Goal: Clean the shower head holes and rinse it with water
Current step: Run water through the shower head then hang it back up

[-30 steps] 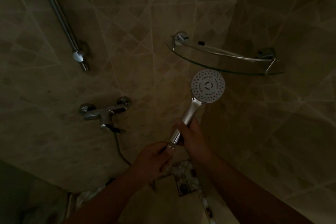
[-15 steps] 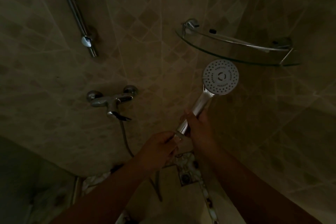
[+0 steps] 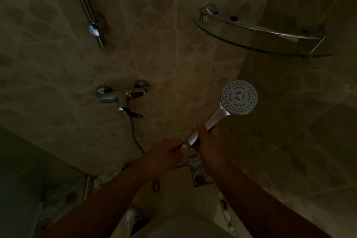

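Observation:
The round white shower head (image 3: 239,97) with rows of small dark holes faces me, tilted up to the right on its chrome handle (image 3: 210,123). My right hand (image 3: 209,144) is wrapped around the lower part of that handle. My left hand (image 3: 164,155) grips the fitting at the handle's bottom end, where the hose joins. The grey hose (image 3: 135,137) runs from the wall mixer tap (image 3: 123,96) down behind my left hand and loops near the floor.
A chrome slide rail (image 3: 85,6) is fixed to the tiled wall at upper left. A glass corner shelf (image 3: 260,35) with a chrome rail hangs at upper right. A square floor drain (image 3: 199,177) lies below my hands. The room is dim.
The view has tilted, so the tap, rail and shelf sit higher and more to the right in frame. Both hands keep their grip on the handle; the shower head leans further right.

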